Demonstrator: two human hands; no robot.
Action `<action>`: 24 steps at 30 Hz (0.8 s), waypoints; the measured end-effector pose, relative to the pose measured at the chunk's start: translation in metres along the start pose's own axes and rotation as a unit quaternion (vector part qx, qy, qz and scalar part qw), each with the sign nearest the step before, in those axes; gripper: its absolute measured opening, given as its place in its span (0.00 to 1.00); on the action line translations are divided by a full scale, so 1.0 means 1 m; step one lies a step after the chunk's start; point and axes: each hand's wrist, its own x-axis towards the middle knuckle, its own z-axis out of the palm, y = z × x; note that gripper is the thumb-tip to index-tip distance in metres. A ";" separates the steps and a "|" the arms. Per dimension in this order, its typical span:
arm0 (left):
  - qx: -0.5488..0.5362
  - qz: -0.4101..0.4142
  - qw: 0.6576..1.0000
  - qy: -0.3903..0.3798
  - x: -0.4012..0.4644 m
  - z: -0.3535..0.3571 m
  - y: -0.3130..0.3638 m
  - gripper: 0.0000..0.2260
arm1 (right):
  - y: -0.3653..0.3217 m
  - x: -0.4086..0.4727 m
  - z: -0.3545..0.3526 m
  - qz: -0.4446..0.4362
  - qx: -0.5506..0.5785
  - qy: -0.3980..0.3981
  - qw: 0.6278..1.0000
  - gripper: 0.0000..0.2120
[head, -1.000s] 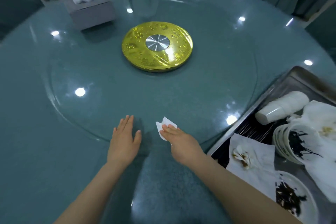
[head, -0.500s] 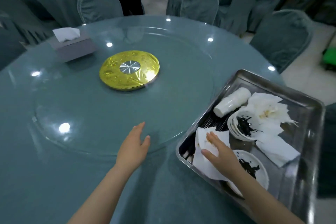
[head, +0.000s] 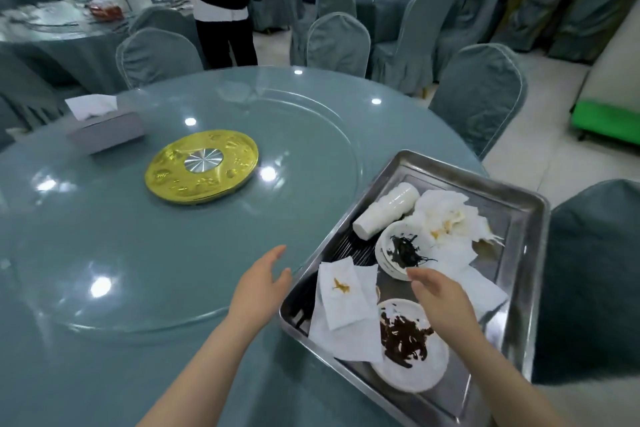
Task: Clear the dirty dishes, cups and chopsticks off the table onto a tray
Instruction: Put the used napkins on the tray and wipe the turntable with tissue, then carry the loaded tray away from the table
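Note:
A steel tray [head: 523,218] rests on the table's right edge. It holds a stack of white cups [head: 384,211] lying on its side, stacked bowls [head: 394,253] with dark scraps, a white plate [head: 412,360] with dark leftovers, crumpled napkins [head: 446,218], a stained napkin [head: 346,291] and dark chopsticks [head: 349,248] partly hidden beneath them. My right hand [head: 443,298] hovers open over the tray, between the bowls and the plate, holding nothing. My left hand [head: 259,288] is open, palm down, by the tray's left rim at the edge of the glass turntable.
The round teal table [head: 104,357] carries a glass turntable [head: 207,253] with a gold centre disc [head: 201,166] and a grey tissue box [head: 107,128] at the far left. Covered chairs [head: 478,94] ring the table. A person [head: 221,3] stands beyond the far side.
My right hand carried a small napkin from the table to the tray and let it go. It now hovers empty further right. My view swung right and up.

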 end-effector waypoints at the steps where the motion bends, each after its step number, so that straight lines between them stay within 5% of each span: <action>1: -0.003 -0.002 1.000 0.005 0.001 0.004 0.003 0.21 | 0.001 0.003 -0.002 0.003 0.011 -0.006 1.000 0.12; 13: -0.054 -0.037 0.997 0.047 -0.005 0.022 -0.006 0.18 | 0.024 0.020 0.001 0.024 0.045 -0.047 0.998 0.12; 24: -0.125 -0.056 0.988 0.066 -0.066 0.026 -0.016 0.15 | 0.056 -0.045 -0.043 0.054 0.038 0.080 0.995 0.09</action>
